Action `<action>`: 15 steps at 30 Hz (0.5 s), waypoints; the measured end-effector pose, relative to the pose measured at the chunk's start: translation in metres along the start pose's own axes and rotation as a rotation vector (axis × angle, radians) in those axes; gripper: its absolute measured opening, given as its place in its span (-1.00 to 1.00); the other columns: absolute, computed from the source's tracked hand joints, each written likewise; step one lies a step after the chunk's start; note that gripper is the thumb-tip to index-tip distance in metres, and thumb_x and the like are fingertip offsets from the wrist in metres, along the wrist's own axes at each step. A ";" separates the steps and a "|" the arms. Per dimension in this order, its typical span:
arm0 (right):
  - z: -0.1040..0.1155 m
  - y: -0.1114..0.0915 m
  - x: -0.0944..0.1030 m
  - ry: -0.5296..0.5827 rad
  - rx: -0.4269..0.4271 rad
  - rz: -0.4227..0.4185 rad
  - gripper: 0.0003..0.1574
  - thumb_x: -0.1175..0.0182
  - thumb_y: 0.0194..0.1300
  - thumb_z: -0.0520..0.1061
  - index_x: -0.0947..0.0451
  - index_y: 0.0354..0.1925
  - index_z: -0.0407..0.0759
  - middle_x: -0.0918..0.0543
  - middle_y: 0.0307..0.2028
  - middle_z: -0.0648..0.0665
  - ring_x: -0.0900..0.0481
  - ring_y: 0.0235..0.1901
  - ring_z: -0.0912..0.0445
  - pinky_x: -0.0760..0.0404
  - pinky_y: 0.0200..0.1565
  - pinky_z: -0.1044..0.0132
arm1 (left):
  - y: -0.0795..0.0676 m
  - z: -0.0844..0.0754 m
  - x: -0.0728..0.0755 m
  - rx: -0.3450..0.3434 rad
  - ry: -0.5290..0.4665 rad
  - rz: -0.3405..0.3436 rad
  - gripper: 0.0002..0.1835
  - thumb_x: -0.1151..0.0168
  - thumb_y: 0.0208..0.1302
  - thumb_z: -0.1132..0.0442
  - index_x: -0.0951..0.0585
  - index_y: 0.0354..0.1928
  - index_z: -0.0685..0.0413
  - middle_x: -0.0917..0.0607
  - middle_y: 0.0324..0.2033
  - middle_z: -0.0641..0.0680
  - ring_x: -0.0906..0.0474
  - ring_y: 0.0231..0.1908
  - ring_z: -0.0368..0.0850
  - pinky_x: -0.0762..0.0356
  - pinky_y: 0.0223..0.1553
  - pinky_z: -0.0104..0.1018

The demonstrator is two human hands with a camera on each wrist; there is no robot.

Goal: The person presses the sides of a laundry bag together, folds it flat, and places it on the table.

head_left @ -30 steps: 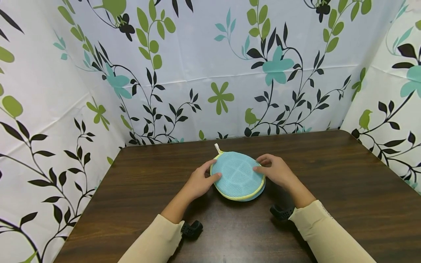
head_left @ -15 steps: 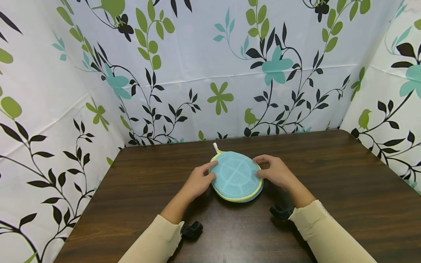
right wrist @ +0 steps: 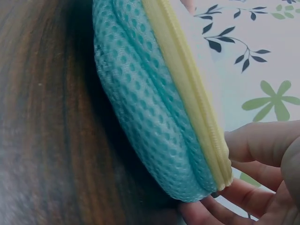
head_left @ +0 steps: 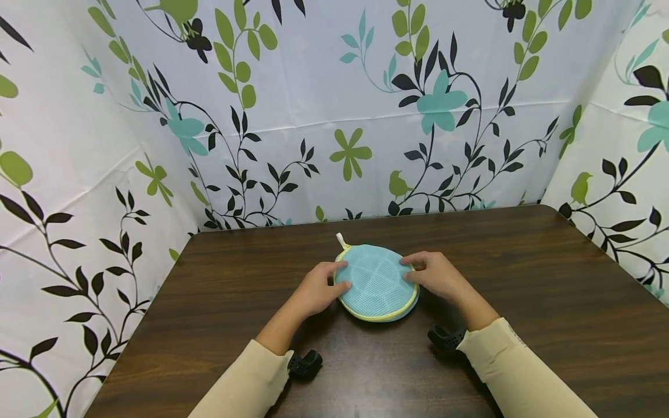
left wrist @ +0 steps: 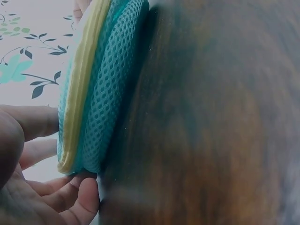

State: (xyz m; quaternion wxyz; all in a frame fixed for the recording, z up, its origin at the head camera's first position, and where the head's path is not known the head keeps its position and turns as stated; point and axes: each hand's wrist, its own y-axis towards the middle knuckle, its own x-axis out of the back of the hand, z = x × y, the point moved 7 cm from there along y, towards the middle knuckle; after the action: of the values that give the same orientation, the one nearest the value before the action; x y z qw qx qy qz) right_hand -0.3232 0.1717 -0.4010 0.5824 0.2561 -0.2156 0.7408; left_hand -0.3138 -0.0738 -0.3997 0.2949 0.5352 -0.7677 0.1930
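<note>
A round, light-blue mesh laundry bag (head_left: 377,281) with yellow zip trim lies in the middle of the table, its white loop (head_left: 342,239) sticking out at the far left. My left hand (head_left: 315,288) grips the bag's left edge, the thumb on the top mesh. On the opposite edge my right hand (head_left: 441,277) holds it, thumb and index finger over the rim. In the left wrist view, curled fingertips (left wrist: 87,199) tuck in under the bag's lower side. The yellow zip band (right wrist: 190,89) runs along the bag's side in the right wrist view, with mesh bulging below it.
The dark wooden table (head_left: 235,273) stretches out around the bag. Behind it and at both sides hang white curtains (head_left: 313,87) printed with leaves, flowers and birds. Each wrist wears a black strap (head_left: 305,366) below a cream sleeve (head_left: 245,380).
The bag has shifted very slightly left and its top has flattened a little. My right hand's fingers have moved a touch left with its edge; the left thumb has resettled on the mesh.
</note>
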 end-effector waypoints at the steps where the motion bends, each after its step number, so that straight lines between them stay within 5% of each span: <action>1: -0.001 0.001 0.000 -0.008 -0.002 -0.004 -0.56 -0.28 0.28 -0.13 -0.63 0.12 -0.19 -0.55 0.20 -0.29 -0.53 0.11 -0.17 -0.58 0.04 0.00 | 0.000 0.000 0.000 0.001 0.003 0.004 -0.45 -0.26 0.36 0.15 -0.45 0.35 0.11 -0.44 0.31 0.25 -0.41 0.28 0.18 -0.41 0.23 0.11; 9: 0.000 0.004 -0.004 -0.064 0.057 -0.008 -0.60 -0.31 0.26 -0.16 -0.66 0.06 -0.24 -0.57 0.15 -0.30 -0.52 -0.04 -0.09 -0.55 0.00 0.01 | 0.003 0.004 -0.003 0.040 -0.019 0.026 -0.46 -0.27 0.35 0.16 -0.45 0.35 0.04 -0.53 0.23 0.21 -0.59 0.06 0.07 -0.61 -0.10 -0.15; 15: 0.003 0.002 -0.003 -0.056 0.052 -0.041 -0.63 -0.29 0.27 -0.18 -0.66 0.05 -0.21 -0.56 0.16 -0.28 -0.51 0.01 -0.13 -0.54 0.05 -0.04 | 0.003 0.005 -0.003 0.044 -0.012 0.007 -0.46 -0.30 0.33 0.14 -0.48 0.32 0.04 -0.44 0.29 0.24 -0.55 0.11 0.12 -0.59 -0.03 -0.07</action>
State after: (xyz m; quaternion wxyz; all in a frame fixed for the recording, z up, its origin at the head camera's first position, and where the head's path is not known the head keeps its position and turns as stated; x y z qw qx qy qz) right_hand -0.3240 0.1676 -0.4005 0.5842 0.2960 -0.2074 0.7267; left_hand -0.3170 -0.0741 -0.4054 0.2778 0.5401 -0.7669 0.2076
